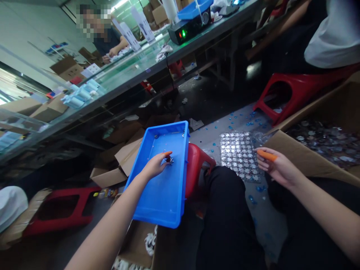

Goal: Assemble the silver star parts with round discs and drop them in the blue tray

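Note:
My left hand point(155, 166) reaches into a blue plastic tray point(168, 195) that rests on a red stool point(197, 165). Its fingers, one with an orange fingertip cover, pinch a small shiny metal part point(170, 160) just above the tray floor. My right hand point(274, 168) hovers over my lap beside a silvery sheet of small parts point(239, 152) on the floor. Its index finger wears an orange cover and the fingers are loosely curled with nothing visible in them.
A cardboard box point(317, 150) of shiny parts stands at right. Another red stool point(298, 90) with a seated person is behind it. A long green workbench point(126, 71) runs across the back, with a person at it. Cardboard boxes point(123, 153) and a red stool point(64, 210) lie at left.

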The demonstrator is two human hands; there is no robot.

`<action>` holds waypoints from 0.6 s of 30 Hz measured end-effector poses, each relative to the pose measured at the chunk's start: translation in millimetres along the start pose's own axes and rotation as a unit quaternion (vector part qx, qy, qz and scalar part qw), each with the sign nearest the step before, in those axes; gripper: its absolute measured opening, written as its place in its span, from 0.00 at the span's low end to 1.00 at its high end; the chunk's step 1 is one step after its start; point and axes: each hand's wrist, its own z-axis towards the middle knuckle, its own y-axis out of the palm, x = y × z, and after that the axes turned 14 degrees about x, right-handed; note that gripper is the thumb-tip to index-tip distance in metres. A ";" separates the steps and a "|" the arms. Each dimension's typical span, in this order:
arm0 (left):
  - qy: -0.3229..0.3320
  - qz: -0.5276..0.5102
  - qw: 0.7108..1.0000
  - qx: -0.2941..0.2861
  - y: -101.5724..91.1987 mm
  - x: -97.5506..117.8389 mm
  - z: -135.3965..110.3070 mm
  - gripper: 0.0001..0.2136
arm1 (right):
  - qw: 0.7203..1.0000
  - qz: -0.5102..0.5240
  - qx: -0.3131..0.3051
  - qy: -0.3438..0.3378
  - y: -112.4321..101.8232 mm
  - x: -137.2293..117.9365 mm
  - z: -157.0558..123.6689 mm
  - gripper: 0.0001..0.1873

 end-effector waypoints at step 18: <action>-0.011 0.016 0.998 0.060 16.0 16.1 -6.5 0.28 | 1.000 -0.002 0.007 0.005 2.3 11.2 2.8 0.16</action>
